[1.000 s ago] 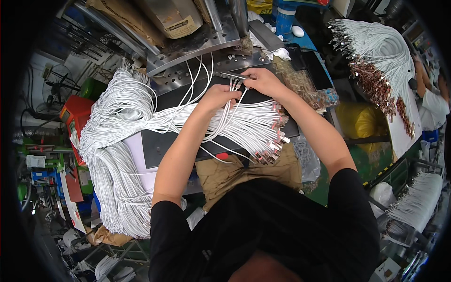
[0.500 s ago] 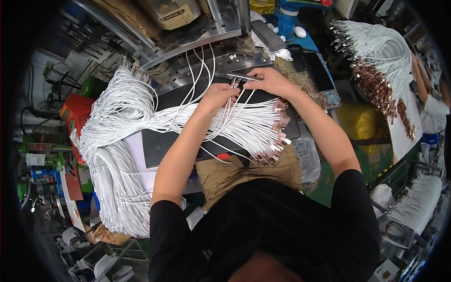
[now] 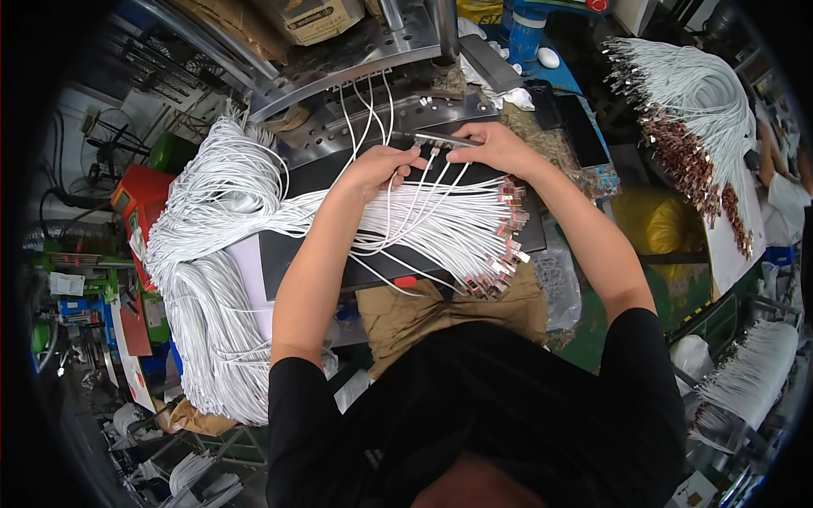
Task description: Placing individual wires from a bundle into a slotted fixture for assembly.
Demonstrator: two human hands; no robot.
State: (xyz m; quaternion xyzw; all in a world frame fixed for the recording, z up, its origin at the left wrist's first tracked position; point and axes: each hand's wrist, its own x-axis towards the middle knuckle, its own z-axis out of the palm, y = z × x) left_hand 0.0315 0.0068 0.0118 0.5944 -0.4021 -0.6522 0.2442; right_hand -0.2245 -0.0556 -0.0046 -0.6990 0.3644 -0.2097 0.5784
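Observation:
My left hand [image 3: 383, 171] is closed at the left end of a narrow dark bar [image 3: 445, 138], thumb and fingers pinched around a white cable [image 3: 390, 199]. The cable's tip is hidden by the fingers. My right hand [image 3: 495, 151] grips the bar's right end, its thumb beside another white cable. Between the hands, a cable with a small metal connector [image 3: 436, 151] meets the bar. Below them lies a thick bundle of white cables [image 3: 423, 216], its metal connectors [image 3: 506, 241] fanned out to the right.
A perforated metal stand [image 3: 339, 80] is at the back, with several white cables hanging from it. More coiled cables [image 3: 212, 330] lie at the left beside a red device [image 3: 140, 199]. A dark phone-like slab [image 3: 580, 131] and a blue bottle [image 3: 527, 38] sit back right.
My left hand has moved slightly left, away from the middle connector, uncovering it at the bar. My right hand keeps its hold at the bar's right end. The view has shifted a little.

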